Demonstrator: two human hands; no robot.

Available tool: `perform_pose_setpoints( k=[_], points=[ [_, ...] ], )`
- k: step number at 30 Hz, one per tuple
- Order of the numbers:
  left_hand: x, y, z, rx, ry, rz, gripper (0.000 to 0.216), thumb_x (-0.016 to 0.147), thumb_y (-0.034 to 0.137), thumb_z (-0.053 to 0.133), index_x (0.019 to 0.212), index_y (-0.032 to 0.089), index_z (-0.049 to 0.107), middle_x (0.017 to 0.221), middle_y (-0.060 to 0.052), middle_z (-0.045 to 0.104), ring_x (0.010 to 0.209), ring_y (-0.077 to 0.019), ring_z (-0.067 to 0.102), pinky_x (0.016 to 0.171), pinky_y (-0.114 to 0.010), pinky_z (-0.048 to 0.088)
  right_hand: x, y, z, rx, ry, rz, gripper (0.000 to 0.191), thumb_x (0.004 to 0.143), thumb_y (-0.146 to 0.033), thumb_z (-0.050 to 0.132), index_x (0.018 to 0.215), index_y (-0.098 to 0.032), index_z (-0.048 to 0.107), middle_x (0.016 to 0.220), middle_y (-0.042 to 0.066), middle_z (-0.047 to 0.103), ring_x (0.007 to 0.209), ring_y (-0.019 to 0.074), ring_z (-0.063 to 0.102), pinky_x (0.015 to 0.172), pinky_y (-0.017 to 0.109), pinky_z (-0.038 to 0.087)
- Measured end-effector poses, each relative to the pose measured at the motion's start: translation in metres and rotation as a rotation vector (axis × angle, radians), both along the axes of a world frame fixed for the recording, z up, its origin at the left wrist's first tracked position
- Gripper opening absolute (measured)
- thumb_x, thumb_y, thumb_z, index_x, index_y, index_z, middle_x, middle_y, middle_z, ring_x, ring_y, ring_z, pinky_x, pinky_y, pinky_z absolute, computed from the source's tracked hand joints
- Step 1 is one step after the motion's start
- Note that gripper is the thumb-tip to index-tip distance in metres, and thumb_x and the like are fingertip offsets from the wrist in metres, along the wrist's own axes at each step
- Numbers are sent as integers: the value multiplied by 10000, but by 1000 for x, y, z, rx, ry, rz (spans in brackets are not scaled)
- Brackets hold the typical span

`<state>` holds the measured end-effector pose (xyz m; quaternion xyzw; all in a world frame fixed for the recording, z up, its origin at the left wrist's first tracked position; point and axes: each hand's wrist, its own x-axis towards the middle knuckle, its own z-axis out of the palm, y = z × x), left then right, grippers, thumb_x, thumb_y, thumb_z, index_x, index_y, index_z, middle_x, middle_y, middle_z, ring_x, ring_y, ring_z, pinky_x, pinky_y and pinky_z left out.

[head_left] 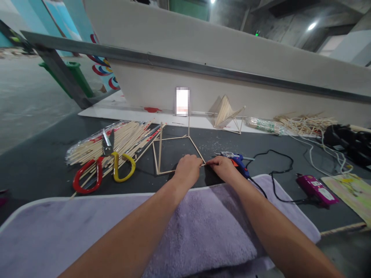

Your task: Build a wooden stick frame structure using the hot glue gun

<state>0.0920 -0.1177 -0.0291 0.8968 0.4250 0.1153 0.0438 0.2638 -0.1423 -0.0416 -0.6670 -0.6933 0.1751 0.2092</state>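
Note:
A frame of thin wooden sticks (166, 172) lies on the dark table, with two sticks standing up from its corners. My left hand (188, 168) is closed on the frame's near stick, close to its right end. Beside it, my right hand (223, 166) pinches the near right corner, where two sticks meet; the fingertips hide the joint itself. Just behind my right hand lies a blue hot glue gun (237, 157), partly covered by the hand. Left of the frame, scissors (108, 154) with one red and one yellow handle rest on a heap of loose sticks (127, 139).
A lilac towel (199, 224) covers the table's near edge. At the back stand a bright phone-like screen (182, 101) and a finished-looking stick model (226, 112). A magenta power box (317, 190), cables and a stick bundle (307, 124) lie to the right.

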Motion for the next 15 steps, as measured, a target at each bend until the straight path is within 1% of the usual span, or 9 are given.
perform_pose_setpoints(
  k=[5,11,15],
  points=[
    [0,0,-1,0,6,6,236,808,167,420,828,202,653,826,-65,602,805,-178,527,721,-295,393,-2,-1,0,26,11,21,341,736,-103,475,933,-238,718,899,2,707,832,144,628,738,220,459],
    [1,0,-1,17,9,2,231,800,159,423,818,200,650,819,-63,600,793,-179,524,715,-297,390,-3,-2,3,-8,-26,36,365,743,-103,466,965,-265,707,909,-15,705,838,147,624,751,226,456],
    [0,1,-2,10,0,4,219,801,170,429,807,204,645,816,-58,595,785,-174,519,704,-291,383,-2,-3,4,-20,21,14,357,745,-111,466,956,-264,710,903,-21,709,830,144,630,742,219,461]
  ],
)
